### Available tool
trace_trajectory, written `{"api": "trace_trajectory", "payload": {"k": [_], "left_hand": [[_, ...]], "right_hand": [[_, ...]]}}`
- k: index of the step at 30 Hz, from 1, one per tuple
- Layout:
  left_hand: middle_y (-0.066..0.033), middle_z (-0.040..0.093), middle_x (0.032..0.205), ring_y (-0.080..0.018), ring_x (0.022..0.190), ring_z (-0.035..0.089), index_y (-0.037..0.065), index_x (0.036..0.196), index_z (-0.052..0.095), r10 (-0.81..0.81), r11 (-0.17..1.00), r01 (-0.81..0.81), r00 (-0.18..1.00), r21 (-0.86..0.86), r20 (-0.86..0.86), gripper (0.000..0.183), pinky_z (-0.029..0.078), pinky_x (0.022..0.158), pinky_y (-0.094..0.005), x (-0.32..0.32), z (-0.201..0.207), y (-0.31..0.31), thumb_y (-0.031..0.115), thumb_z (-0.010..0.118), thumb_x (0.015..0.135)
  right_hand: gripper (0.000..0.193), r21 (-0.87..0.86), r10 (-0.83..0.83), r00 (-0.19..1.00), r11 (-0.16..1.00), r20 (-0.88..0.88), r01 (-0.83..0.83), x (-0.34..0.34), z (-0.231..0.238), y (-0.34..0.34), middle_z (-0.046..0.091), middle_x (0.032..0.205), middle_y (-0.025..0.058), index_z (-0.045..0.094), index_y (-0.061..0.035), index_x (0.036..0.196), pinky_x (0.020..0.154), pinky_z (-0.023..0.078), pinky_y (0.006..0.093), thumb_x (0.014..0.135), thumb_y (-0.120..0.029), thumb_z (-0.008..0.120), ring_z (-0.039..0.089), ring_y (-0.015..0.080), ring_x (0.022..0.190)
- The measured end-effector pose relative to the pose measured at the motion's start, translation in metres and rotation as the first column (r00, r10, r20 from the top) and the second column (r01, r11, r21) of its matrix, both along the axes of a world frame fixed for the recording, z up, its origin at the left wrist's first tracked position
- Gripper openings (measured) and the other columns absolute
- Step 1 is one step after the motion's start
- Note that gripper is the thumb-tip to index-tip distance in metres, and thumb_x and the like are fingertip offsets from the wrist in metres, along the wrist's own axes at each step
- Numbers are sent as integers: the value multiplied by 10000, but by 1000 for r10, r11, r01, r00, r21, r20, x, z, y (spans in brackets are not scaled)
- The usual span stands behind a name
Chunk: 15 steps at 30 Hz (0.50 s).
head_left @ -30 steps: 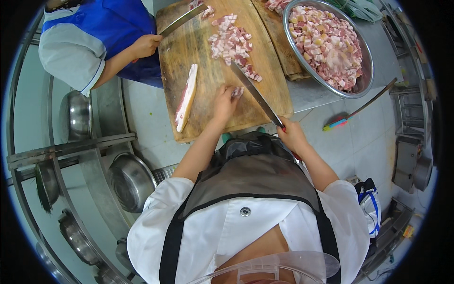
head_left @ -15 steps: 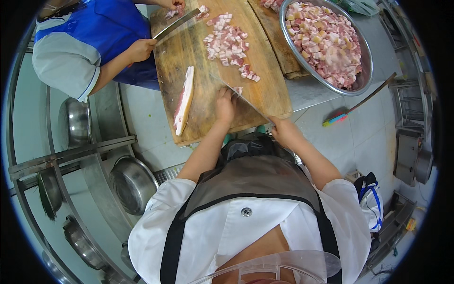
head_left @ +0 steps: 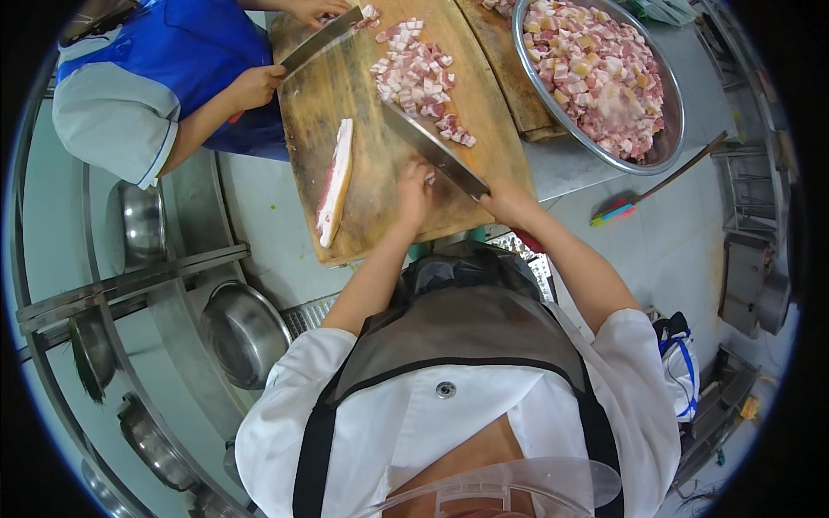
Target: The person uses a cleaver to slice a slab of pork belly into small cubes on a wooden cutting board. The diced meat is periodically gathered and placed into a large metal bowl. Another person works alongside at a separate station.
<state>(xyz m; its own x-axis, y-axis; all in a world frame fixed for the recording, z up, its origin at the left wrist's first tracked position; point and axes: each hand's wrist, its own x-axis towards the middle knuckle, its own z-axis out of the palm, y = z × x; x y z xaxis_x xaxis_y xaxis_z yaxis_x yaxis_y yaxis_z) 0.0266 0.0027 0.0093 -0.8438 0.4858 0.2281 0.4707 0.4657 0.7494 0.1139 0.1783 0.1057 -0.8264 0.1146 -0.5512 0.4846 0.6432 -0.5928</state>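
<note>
My right hand (head_left: pixel 511 207) is wrapped round the handle of a cleaver, whose wide blade (head_left: pixel 436 154) slants up and left over the wooden cutting board (head_left: pixel 484 164). Beside the blade, my left hand (head_left: pixel 414 197) is curled on a small piece of pork (head_left: pixel 430 177), mostly hidden by the fingers. A long strip of fatty pork (head_left: pixel 335 186) lies on the board to the left. Beyond the blade spreads a pile of diced pork (head_left: pixel 414 73), with a few cubes (head_left: pixel 455 131) near the blade.
Across the board at upper left, a co-worker in a blue apron (head_left: pixel 220 52) holds another cleaver (head_left: pixel 321 41) over meat. A large metal bowl (head_left: pixel 669 142) heaped with diced pork stands at upper right. A long-handled brush (head_left: pixel 615 212) is at right; metal basins (head_left: pixel 246 337) sit on racks at left.
My cleaver has come up off the meat and turned, its flat side now showing. My left hand has shifted slightly. The co-worker's blade has also tilted, its flat side now showing.
</note>
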Motion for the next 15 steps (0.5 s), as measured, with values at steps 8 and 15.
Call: {"api": "trace_trajectory", "payload": {"k": [8, 15], "left_hand": [[-187, 528, 1107, -416, 1106, 449, -9, 997, 568, 120, 989, -122, 992, 79, 30, 376, 413, 907, -421, -16, 4, 1, -60, 661, 637], [-166, 579, 996, -350, 912, 567, 8, 1012, 602, 52, 996, -55, 998, -72, -37, 355, 479, 806, -398, -6, 11, -3, -26, 676, 667]], "right_hand": [[260, 71, -53, 979, 995, -197, 69, 30, 5, 5, 609, 841, 274, 606, 2, 980, 719, 480, 471, 786, -163, 548, 596, 415, 809], [218, 200, 100, 955, 979, -281, -44, 41, 11, -19, 613, 724, 235, 588, -20, 947, 657, 490, 495, 770, -142, 554, 599, 427, 698]]}}
